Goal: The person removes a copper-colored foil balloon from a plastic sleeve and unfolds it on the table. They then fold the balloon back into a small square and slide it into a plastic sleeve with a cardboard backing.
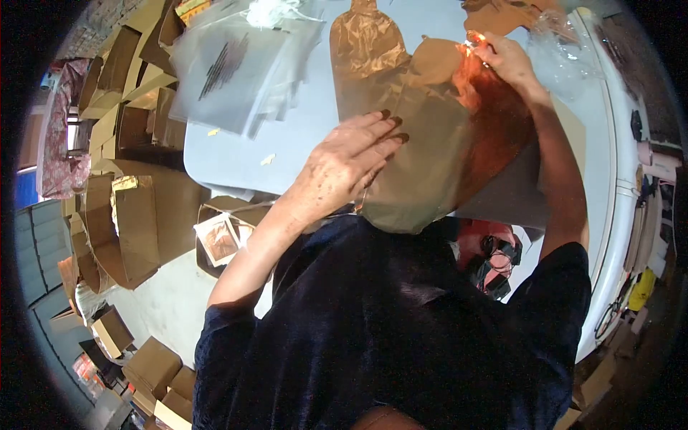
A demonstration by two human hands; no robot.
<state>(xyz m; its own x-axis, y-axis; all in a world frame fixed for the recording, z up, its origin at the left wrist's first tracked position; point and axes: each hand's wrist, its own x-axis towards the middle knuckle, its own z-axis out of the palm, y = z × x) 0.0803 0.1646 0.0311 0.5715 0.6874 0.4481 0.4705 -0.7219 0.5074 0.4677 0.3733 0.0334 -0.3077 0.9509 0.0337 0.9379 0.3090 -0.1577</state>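
A large bronze-coloured film piece (423, 158) lies over the near edge of the pale blue table, its lower end against the dark shirt. My left hand (351, 161) rests flat on its left side, fingers stretched out. At the upper right my right hand (502, 61) has its fingers pinched together on shiny orange-red film (494, 122). Beyond my left hand, a crinkled copper-coloured piece (365, 39) with a rounded outline lies on the table.
Clear plastic sheets (251, 72) are stacked on the table's left part. Crumpled clear plastic (566, 54) lies at the back right. Open cardboard boxes (132, 229) stand at the left. A white pipe (625, 179) runs along the right side.
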